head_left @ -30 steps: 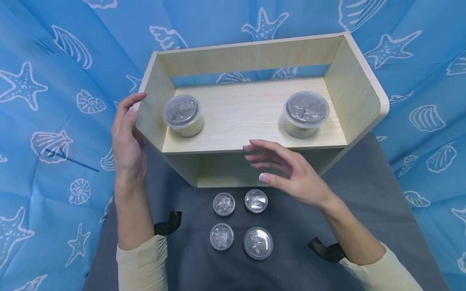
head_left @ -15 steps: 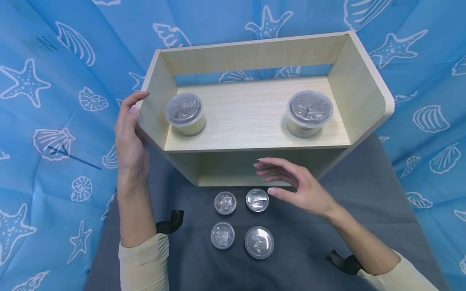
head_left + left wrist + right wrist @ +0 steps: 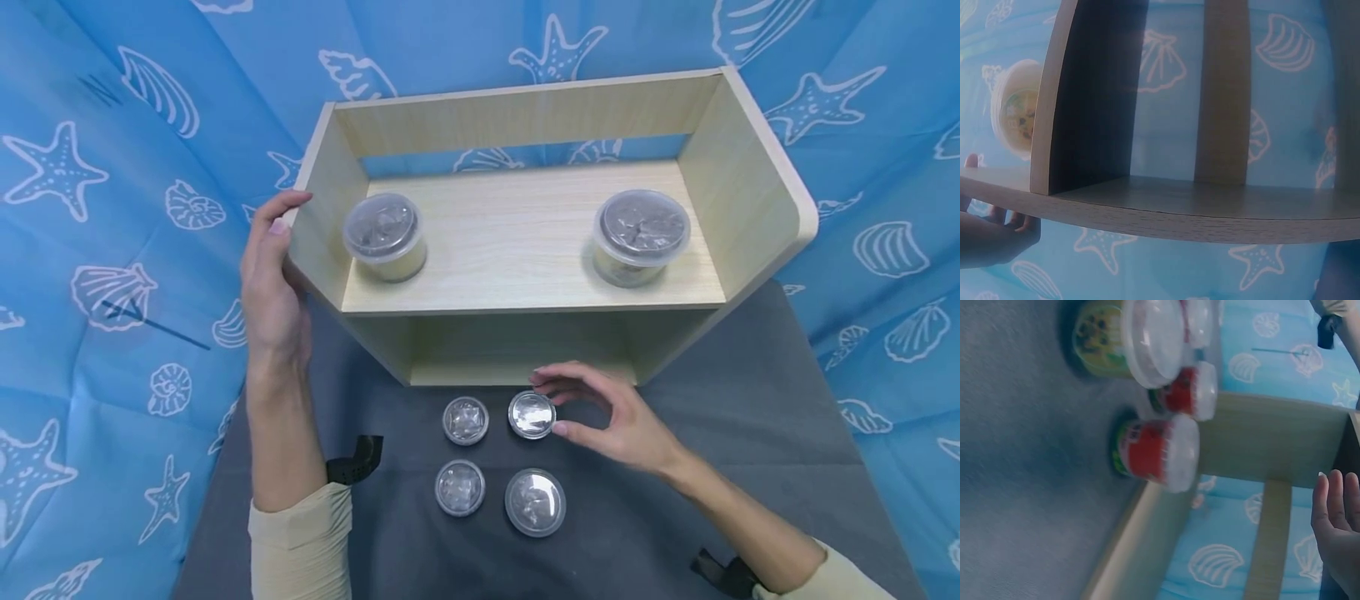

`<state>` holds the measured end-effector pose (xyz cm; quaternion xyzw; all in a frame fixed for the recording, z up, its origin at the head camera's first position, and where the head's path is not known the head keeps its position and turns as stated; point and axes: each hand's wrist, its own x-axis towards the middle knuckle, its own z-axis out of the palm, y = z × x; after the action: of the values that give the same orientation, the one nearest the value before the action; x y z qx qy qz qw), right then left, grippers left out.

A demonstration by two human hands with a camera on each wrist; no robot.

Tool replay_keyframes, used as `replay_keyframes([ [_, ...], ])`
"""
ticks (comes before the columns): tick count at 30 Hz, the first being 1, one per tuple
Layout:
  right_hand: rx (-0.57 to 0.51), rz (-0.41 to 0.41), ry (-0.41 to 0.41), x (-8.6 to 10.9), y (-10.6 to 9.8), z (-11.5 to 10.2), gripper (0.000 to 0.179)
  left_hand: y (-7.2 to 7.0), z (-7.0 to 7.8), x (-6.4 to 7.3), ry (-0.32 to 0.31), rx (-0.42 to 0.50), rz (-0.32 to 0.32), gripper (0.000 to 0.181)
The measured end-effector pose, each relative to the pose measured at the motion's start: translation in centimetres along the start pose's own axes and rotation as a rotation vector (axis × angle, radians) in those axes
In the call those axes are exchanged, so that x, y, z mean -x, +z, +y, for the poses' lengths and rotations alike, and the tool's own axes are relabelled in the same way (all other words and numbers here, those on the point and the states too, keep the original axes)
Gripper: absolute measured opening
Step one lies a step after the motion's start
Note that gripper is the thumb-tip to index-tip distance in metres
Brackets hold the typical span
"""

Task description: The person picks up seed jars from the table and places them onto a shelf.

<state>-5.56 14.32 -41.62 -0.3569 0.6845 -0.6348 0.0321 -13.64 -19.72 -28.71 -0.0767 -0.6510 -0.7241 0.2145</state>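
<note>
The left hand (image 3: pixel 273 296) grips the side panel of a pale wooden two-tier shelf (image 3: pixel 510 229). The right hand (image 3: pixel 630 422), thumb and fingers apart, reaches around the small round red tub with a clear lid (image 3: pixel 532 415), on the dark grey cloth-covered surface (image 3: pixel 408 542) before the shelf; contact cannot be told.

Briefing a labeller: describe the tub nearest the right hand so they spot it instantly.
In the head view, find the wooden shelf. In front, four lidded tubs stand on dark cloth, two by two. It's the right tub of the row nearer the shelf, the only one with the right hand at its edge.
</note>
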Motion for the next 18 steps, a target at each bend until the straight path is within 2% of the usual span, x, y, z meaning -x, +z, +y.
replay_keyframes([
  [8, 0.058, -0.008, 0.058, 1.5, 1.0, 1.2, 0.059, -0.1, 0.0, 0.0, 0.000, 0.015, -0.002, 0.035],
  [18, 0.044, -0.025, 0.137, 4.0, 2.4, 3.0, 0.055, -0.1, 0.0, 0.0, -0.006, 0.010, -0.009, 0.035],
])
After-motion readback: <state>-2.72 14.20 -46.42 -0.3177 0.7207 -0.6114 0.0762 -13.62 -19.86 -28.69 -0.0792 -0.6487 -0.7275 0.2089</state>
